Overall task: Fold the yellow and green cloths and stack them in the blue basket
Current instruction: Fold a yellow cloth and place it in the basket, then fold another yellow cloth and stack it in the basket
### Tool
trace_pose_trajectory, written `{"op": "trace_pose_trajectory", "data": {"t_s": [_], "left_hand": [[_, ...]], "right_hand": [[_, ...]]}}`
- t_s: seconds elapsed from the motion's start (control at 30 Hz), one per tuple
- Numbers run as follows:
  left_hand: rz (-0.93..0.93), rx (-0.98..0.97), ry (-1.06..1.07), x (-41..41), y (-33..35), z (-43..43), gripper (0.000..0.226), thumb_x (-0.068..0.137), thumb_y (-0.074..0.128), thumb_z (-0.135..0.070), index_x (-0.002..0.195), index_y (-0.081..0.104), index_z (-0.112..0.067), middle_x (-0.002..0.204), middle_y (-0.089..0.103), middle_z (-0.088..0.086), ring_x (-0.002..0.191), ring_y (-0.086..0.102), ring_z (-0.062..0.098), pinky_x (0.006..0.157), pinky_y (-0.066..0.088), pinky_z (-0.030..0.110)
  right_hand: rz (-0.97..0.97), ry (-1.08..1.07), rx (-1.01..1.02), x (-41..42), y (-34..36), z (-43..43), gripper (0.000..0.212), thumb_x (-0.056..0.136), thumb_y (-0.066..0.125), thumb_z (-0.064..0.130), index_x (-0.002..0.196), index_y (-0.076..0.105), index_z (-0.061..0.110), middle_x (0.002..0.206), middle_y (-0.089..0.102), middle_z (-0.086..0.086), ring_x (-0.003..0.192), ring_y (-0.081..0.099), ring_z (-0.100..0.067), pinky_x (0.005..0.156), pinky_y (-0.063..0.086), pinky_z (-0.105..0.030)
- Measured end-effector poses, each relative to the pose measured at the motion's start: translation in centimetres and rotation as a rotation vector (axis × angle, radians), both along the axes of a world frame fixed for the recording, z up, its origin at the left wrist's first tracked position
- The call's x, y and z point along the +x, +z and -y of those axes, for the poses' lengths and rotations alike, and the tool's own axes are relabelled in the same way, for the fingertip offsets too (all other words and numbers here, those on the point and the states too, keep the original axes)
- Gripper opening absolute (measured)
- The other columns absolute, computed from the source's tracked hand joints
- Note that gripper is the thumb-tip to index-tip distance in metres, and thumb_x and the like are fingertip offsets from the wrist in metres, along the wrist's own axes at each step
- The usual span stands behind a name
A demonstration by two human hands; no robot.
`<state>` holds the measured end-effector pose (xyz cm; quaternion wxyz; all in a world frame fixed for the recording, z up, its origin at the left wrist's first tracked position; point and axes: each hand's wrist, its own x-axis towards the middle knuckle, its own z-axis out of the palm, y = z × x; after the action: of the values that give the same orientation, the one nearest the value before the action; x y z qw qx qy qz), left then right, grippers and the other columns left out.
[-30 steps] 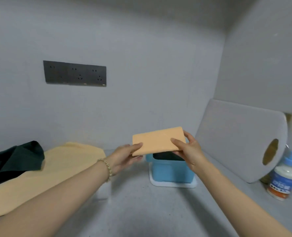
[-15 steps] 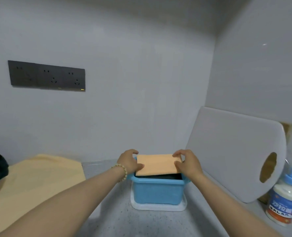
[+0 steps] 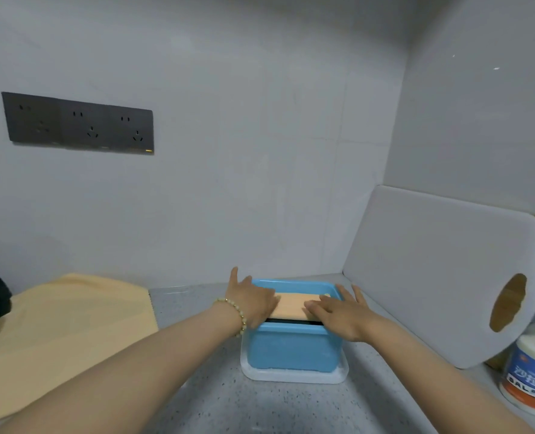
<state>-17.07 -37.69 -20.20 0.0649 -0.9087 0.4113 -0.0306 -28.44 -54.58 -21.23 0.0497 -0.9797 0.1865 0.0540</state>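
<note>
here, folded yellow cloth (image 3: 291,305) in blue basket (image 3: 291,349) at back edge of counter (image 3: 260,405): left hand (image 3: 252,300), right hand (image 3: 338,311) flat, grasping nothing; best pressed evenly, corners squared.

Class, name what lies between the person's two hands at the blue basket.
In the head view, the folded yellow cloth lies between the left hand and the right hand, both resting flat on it in the blue basket.

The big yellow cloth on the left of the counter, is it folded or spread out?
Spread out. The big yellow cloth lies flat and wide on the counter, with no fold visible.
</note>
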Motion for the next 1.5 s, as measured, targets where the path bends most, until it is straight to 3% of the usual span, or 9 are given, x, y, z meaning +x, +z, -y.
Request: {"op": "trace_pose_trajectory", "data": {"t_s": [0.1,0.33,0.5,0.63,0.87,1.1,1.33,1.43,1.5], "left_hand": [[-0.175,0.096,0.006,-0.4,-0.6,0.1,0.059,0.096,-0.001,-0.058,0.148,0.022,-0.044,0.157,0.025,-0.001,0.146,-0.011,0.032,0.109,-0.024,0.056],[-0.16,0.167,0.064,-0.7,-1.1,0.6,0.066,0.092,-0.006,-0.064,0.148,0.022,-0.043,0.16,0.014,0.004,0.144,-0.019,0.033,0.104,-0.029,0.055],[-0.088,-0.226,0.019,-1.9,-2.1,-1.0,0.063,0.094,0.001,-0.062,0.151,0.013,-0.038,0.16,0.014,-0.002,0.147,-0.014,0.026,0.109,-0.025,0.056],[-0.089,-0.606,0.044,-2.8,-4.9,-4.7,0.057,0.095,0.006,-0.059,0.148,-0.008,-0.042,0.16,-0.005,-0.01,0.145,-0.018,0.012,0.107,-0.028,0.041],[0.093,-0.454,0.293,1.1,-9.7,-20.0,0.069,0.088,-0.003,-0.066,0.15,-0.006,-0.037,0.16,-0.007,-0.01,0.144,-0.021,0.015,0.101,-0.034,0.038],[-0.126,-0.289,0.52,4.6,-11.4,-36.1,0.081,0.085,0.014,-0.078,0.151,-0.007,-0.036,0.159,-0.015,-0.008,0.145,-0.019,0.02,0.111,-0.02,0.047],[-0.263,-0.203,0.527,4.6,-12.3,-40.8,0.072,0.091,0.016,-0.071,0.151,-0.003,-0.037,0.16,-0.009,-0.009,0.147,-0.009,0.018,0.117,-0.01,0.044],[-0.223,-0.165,0.459,3.6,-12.1,-40.1,0.068,0.093,0.014,-0.067,0.152,0.0,-0.036,0.161,-0.004,-0.006,0.148,-0.003,0.021,0.118,-0.007,0.044],[-0.201,-0.166,0.414,2.6,-12.1,-39.6,0.067,0.094,0.014,-0.066,0.152,0.002,-0.035,0.161,-0.001,-0.006,0.148,-0.001,0.021,0.118,-0.006,0.043]], "right_hand": [[-0.077,-0.026,-0.038,-0.1,0.2,-0.2,0.068,0.089,0.002,0.07,0.146,0.026,0.043,0.16,0.01,0.002,0.145,-0.018,-0.026,0.111,-0.023,-0.047],[-0.246,-0.114,-0.056,1.0,1.0,-1.2,0.072,0.087,0.0,0.073,0.145,0.028,0.041,0.159,0.012,0.003,0.146,-0.016,-0.025,0.11,-0.023,-0.049],[0.064,-0.081,-0.102,-0.7,0.6,-1.7,0.06,0.097,0.007,0.057,0.149,0.024,0.031,0.159,0.012,0.006,0.147,-0.012,-0.019,0.112,-0.02,-0.047],[0.37,0.017,-0.205,-1.5,0.8,-4.7,0.05,0.1,0.013,0.05,0.145,0.032,0.038,0.159,0.013,0.011,0.147,-0.01,-0.013,0.112,-0.02,-0.043],[0.618,0.351,-0.269,1.2,-1.0,-15.4,0.043,0.1,0.03,0.044,0.139,0.045,0.032,0.158,0.012,0.009,0.144,-0.016,-0.011,0.111,-0.025,-0.03],[0.333,0.478,-0.029,8.6,-6.4,-27.3,0.053,0.1,0.028,0.049,0.149,0.025,0.03,0.16,0.007,0.007,0.147,-0.006,-0.015,0.116,-0.012,-0.037],[0.118,0.534,0.091,12.6,-9.2,-34.1,0.059,0.099,0.028,0.052,0.152,0.012,0.029,0.16,0.004,0.005,0.147,-0.001,-0.012,0.117,-0.009,-0.037],[0.156,0.491,0.151,12.2,-9.7,-35.0,0.056,0.099,0.024,0.054,0.146,0.035,0.026,0.156,0.027,0.002,0.144,0.018,-0.011,0.118,-0.004,-0.036],[0.314,0.42,0.157,11.2,-9.1,-34.8,0.056,0.099,0.021,0.052,0.118,0.063,0.021,0.128,0.061,-0.002,0.126,0.048,-0.013,0.117,0.008,-0.034]]}}
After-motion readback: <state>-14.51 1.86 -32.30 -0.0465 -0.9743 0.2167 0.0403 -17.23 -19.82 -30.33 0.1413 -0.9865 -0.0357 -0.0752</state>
